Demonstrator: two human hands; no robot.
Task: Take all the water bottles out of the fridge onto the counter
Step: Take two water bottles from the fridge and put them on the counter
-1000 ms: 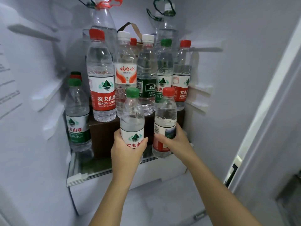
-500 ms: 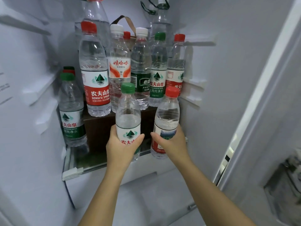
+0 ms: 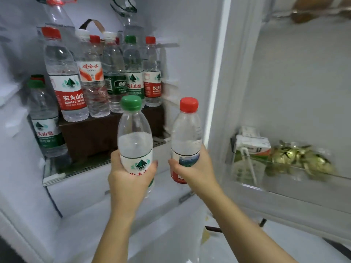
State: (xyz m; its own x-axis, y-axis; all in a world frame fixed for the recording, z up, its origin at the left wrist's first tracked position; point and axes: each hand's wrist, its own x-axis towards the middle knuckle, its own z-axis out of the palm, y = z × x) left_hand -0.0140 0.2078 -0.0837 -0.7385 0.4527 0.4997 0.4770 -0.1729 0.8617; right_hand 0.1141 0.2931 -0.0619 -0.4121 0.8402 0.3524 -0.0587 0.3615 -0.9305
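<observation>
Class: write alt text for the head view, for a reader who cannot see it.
The left hand grips a clear plastic green-capped water bottle and the right hand a clear red-capped bottle, before an open white fridge crowded with upright water bottles.

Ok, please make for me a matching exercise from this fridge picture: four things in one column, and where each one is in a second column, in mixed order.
Things:
1. nearest green-capped bottle
2. nearest red-capped bottle
3. big red-label bottle
4. carton with straw

Places:
A. in the door shelf
B. gripped by the right hand
C. standing on the brown box
D. gripped by the left hand

Pairs: 1-D, 2-B, 3-C, 4-A
</observation>
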